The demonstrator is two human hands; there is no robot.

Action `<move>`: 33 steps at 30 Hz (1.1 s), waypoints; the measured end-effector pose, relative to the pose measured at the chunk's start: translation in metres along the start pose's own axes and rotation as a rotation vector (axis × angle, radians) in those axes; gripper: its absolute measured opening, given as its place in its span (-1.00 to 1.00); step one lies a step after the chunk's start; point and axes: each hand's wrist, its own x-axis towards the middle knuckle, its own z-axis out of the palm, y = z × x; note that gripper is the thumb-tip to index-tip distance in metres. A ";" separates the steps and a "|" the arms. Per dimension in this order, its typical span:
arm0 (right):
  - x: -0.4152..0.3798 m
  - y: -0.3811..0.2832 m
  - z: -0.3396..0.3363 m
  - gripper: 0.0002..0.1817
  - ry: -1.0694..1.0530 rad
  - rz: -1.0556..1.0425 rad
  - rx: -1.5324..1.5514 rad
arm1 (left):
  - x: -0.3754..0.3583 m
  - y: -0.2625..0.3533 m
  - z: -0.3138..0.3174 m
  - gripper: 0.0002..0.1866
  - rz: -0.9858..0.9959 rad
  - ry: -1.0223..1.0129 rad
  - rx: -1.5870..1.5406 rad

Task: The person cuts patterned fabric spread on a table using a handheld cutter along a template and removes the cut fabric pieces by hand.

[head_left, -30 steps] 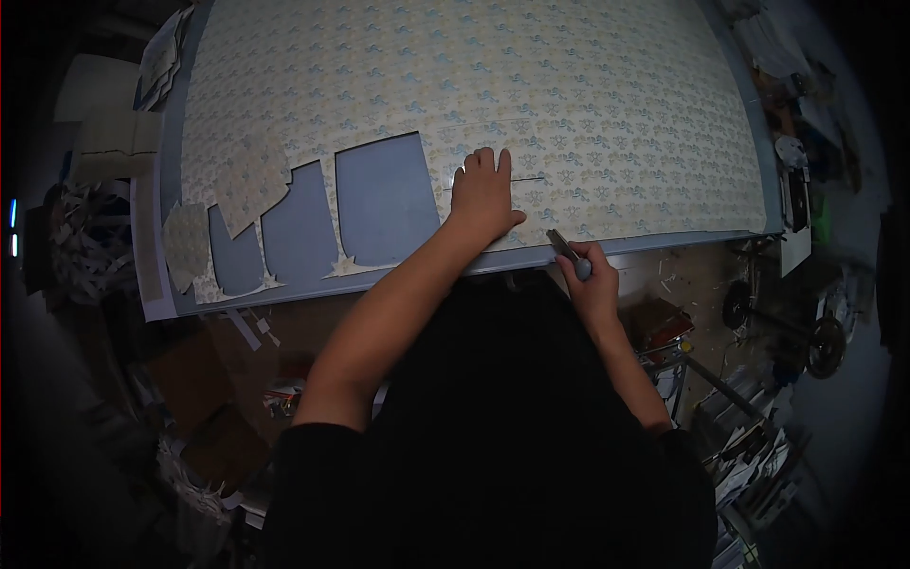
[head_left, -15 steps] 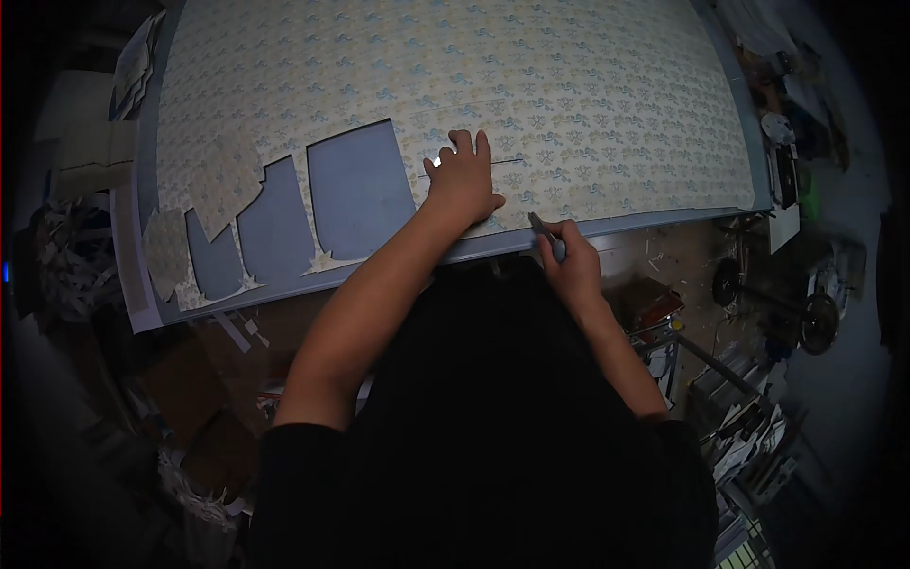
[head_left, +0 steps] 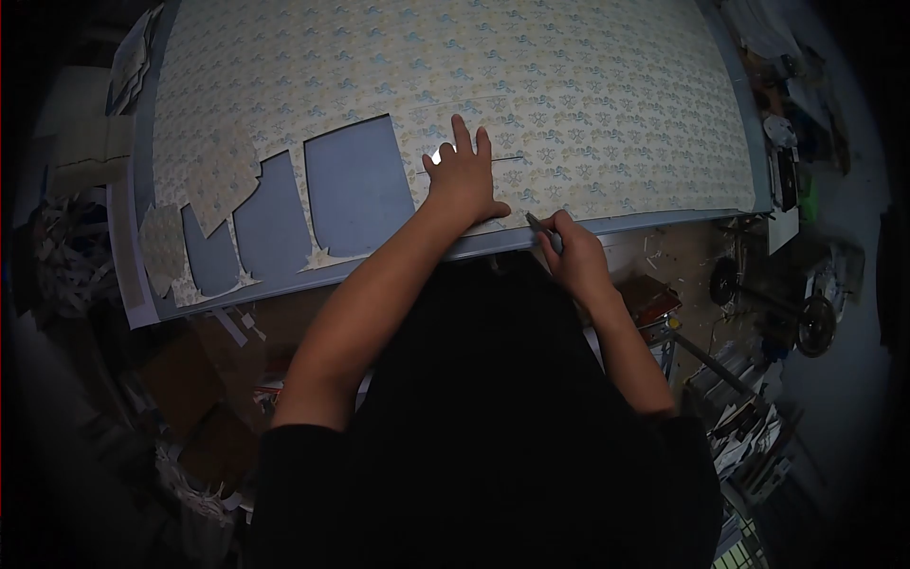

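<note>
Knife (head_left: 536, 224) gripped tight in our right hand (head_left: 573, 258) at sheet (head_left: 569, 85) edge | left hand (head_left: 464, 180) flat, fingers spread, holding nothing | we press firmly, cut steadily along line.

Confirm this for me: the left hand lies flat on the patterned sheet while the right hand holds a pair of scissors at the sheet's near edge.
Not quite. In the head view the right hand holds a slim cutting knife, not scissors, at the near edge. The left hand does lie flat on the patterned sheet.
</note>
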 end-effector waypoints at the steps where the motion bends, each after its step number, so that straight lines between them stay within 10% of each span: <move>1: 0.001 -0.001 -0.002 -0.82 -0.011 -0.005 -0.014 | 0.000 0.000 0.000 0.45 -0.005 -0.007 -0.005; 26: 0.014 0.014 0.016 -0.83 0.026 -0.056 0.002 | 0.004 0.004 -0.010 0.45 0.000 -0.050 0.020; 33: 0.004 0.042 0.041 -0.83 0.275 -0.341 0.163 | 0.004 0.005 -0.011 0.47 0.015 -0.045 0.045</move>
